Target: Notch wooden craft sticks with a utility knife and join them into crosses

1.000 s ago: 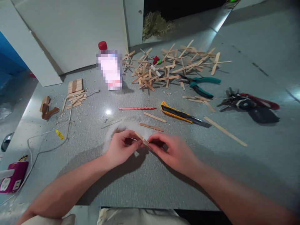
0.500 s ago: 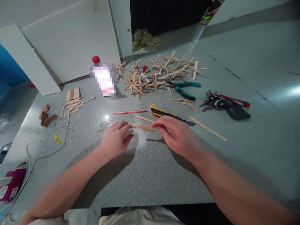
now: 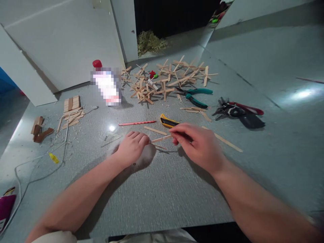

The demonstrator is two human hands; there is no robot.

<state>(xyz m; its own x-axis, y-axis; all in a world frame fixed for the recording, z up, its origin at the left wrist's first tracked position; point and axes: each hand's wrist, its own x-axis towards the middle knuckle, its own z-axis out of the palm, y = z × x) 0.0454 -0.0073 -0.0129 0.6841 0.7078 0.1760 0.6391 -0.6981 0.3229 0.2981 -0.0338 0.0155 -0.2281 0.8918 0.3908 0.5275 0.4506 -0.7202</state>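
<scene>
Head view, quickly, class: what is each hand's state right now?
Left hand: curled; whether it holds anything cannot be told.
Right hand: closed, holding a wooden stick.

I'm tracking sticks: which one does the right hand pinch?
The stick stretching from the right hand toward the left hand; only this one is in the right hand's pinch.

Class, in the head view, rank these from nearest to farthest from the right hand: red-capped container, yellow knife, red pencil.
1. Yellow knife: just beyond the right hand, partly hidden by it.
2. Red pencil: left of the knife.
3. Red-capped container: farther left, beyond the pencil.
</scene>
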